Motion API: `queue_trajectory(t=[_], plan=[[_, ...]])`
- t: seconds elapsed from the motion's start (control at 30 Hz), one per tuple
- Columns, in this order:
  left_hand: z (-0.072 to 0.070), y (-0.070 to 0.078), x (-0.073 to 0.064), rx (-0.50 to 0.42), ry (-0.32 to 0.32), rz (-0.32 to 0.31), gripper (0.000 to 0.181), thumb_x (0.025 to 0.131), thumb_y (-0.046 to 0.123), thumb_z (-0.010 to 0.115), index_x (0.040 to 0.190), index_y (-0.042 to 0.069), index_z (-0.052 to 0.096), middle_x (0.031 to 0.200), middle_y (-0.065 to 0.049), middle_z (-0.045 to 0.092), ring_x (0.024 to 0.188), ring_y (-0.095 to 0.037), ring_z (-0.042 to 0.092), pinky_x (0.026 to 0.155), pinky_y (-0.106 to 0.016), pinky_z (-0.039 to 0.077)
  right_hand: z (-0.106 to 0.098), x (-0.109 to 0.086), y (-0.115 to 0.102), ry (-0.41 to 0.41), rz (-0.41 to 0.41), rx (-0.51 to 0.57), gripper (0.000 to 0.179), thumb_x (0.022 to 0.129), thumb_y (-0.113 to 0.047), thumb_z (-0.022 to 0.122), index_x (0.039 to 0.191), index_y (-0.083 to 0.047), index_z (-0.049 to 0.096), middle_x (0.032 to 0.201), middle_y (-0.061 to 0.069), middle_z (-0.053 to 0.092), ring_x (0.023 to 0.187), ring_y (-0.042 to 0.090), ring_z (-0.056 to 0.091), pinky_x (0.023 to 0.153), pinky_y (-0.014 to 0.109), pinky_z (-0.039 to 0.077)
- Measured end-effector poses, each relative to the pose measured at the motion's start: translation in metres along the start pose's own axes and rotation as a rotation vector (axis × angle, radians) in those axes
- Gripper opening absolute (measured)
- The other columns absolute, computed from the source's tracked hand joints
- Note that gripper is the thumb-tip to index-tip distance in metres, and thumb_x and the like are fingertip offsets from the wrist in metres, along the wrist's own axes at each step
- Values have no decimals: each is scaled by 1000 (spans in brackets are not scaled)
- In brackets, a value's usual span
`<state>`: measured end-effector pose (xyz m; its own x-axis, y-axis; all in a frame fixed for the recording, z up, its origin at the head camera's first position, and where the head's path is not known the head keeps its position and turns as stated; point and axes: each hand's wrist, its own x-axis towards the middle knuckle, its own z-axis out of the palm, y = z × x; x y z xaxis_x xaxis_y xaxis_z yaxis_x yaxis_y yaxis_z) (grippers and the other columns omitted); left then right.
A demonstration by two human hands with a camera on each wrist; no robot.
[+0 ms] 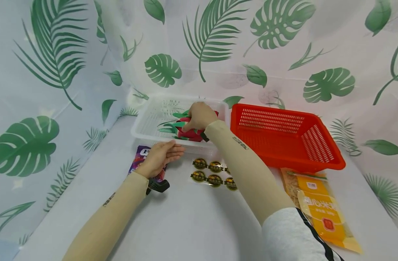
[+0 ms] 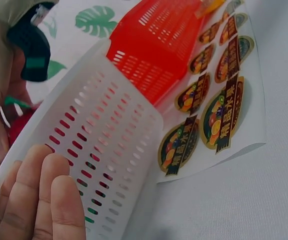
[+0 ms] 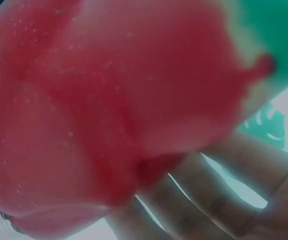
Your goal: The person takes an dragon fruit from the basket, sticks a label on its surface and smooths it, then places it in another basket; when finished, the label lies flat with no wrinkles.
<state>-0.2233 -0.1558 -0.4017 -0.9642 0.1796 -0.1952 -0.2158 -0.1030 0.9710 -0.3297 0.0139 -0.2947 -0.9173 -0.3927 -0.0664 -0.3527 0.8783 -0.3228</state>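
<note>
Red dragon fruit with green tips [image 1: 189, 135] lies in the white slotted basket [image 1: 141, 125]. Over the basket, my right hand [image 1: 201, 115] holds one dragon fruit [image 3: 99, 100]; its fingers [image 3: 209, 192] curl along the fruit's side in the right wrist view. My left hand [image 1: 161, 156] is at the basket's front wall, palm turned up and fingers nearly straight, holding nothing. In the left wrist view its fingertips [image 2: 66, 197] overlap the basket's slotted side, with red and green showing through the slots.
A red basket [image 1: 267, 141] stands right of the white one. A sheet of round fruit stickers [image 1: 215, 174] lies in front. Behind my left hand is a purple packet [image 1: 140, 156]; at right lies a yellow food bag [image 1: 323, 210]. A leaf-patterned cloth hangs behind.
</note>
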Motion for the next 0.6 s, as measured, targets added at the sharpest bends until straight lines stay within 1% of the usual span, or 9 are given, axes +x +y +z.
queue_trajectory(t=[0.07, 0.13, 0.2, 0.3, 0.47, 0.6], plan=[[0, 0, -1, 0, -7, 3, 53, 113, 33, 43, 139, -12, 56, 135, -20, 70, 116, -20, 72, 92, -23, 60, -6, -7, 1, 28, -14, 18, 45, 76, -44, 91, 94, -7, 73, 96, 5, 62, 89, 24, 58, 71, 33, 51], [0, 1, -1, 0, -11, 3, 53, 113, 33, 43, 139, -12, 55, 134, -18, 71, 115, -19, 72, 92, -23, 60, -12, -15, 3, 62, -32, 26, 44, 76, -43, 91, 93, -6, 73, 96, 6, 62, 91, 24, 57, 75, 34, 51], [0, 0, -1, -4, -16, 1, 53, 113, 32, 43, 140, -12, 55, 130, -15, 73, 113, -17, 72, 92, -23, 60, -17, -22, 5, 85, -57, 33, 43, 76, -41, 91, 92, -5, 74, 93, 9, 66, 92, 25, 56, 76, 36, 51], [1, 0, -1, -14, -17, -5, 52, 113, 32, 43, 140, -11, 54, 121, -7, 76, 109, -14, 73, 92, -22, 60, -25, -33, 7, 126, -94, 32, 43, 76, -41, 91, 95, -4, 78, 93, 9, 69, 94, 25, 55, 78, 37, 51], [1, 0, 0, -36, -16, -5, 52, 113, 30, 42, 140, -13, 54, 109, 1, 78, 106, -13, 74, 89, -22, 60, -36, -51, 12, 193, -139, 15, 47, 76, -40, 91, 103, -3, 78, 99, 10, 68, 94, 24, 54, 77, 37, 52], [2, 0, 1, -62, -8, -4, 49, 113, 28, 43, 139, -12, 54, 101, 5, 78, 99, -9, 74, 87, -21, 60, -44, -72, 15, 221, -141, 25, 53, 77, -39, 90, 113, -3, 76, 106, 11, 66, 96, 25, 55, 78, 37, 53]])
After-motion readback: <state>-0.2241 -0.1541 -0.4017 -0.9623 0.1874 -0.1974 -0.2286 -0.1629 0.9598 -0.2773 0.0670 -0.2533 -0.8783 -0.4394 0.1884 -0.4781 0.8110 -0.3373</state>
